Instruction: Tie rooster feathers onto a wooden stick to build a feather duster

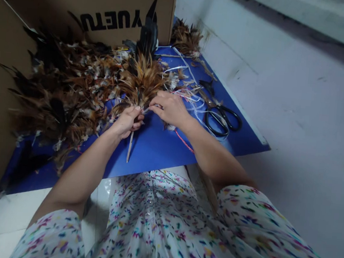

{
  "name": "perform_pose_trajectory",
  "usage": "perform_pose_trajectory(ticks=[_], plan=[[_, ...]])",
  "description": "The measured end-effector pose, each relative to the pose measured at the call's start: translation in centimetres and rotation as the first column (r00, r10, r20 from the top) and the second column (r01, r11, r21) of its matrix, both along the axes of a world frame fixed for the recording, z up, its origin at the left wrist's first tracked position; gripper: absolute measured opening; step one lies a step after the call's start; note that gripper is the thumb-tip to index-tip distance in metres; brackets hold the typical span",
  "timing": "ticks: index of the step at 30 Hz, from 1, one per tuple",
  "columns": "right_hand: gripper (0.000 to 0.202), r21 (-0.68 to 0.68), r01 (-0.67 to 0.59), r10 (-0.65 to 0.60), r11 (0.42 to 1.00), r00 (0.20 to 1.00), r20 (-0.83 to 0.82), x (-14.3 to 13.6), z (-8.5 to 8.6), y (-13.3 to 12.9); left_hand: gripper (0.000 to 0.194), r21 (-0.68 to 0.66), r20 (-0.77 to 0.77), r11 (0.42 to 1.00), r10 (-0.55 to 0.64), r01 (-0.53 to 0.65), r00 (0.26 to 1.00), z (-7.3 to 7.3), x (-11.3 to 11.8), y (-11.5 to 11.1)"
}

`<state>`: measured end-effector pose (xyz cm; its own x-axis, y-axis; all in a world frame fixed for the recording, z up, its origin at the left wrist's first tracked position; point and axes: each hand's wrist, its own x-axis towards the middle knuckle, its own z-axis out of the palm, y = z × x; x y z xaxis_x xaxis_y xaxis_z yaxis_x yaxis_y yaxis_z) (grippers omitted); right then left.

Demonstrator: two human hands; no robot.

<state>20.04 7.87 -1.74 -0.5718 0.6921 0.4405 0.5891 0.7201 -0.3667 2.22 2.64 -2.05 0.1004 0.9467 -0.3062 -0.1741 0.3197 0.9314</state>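
Observation:
My left hand (128,120) is closed around the base of a feather duster (145,75), a bundle of brown feathers topped by long black ones. Its thin stick (130,147) sticks out below my fingers toward the table's near edge. Pinched in the fingers of my right hand (171,106) is a strand of pale string (145,110) that runs to the bundle's base by my left thumb. The string's far course is hidden by my right hand. White plastic strings (192,102) lie loosely tangled just beyond that hand.
Black-handled scissors (221,119) lie on the blue table (157,152) at the right. Heaped brown and black feathers (70,78) cover its left side, and another feather bunch (187,37) sits at the back. A cardboard box (120,2) stands behind; a pale wall (284,99) borders the right.

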Motion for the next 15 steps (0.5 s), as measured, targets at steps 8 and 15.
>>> perform_pose_trajectory(ticks=[8,15], plan=[[0.022,0.028,0.019,-0.024,0.999,0.98,0.198,1.2,1.6,-1.0,0.022,-0.041,-0.092,0.999,0.011,-0.015,0.996,0.3,0.4,-0.2],[0.02,-0.117,-0.06,0.088,0.991,0.963,0.253,1.7,2.7,-2.1,0.024,-0.02,-0.163,1.0,-0.008,0.005,0.987,0.4,0.7,-0.2]])
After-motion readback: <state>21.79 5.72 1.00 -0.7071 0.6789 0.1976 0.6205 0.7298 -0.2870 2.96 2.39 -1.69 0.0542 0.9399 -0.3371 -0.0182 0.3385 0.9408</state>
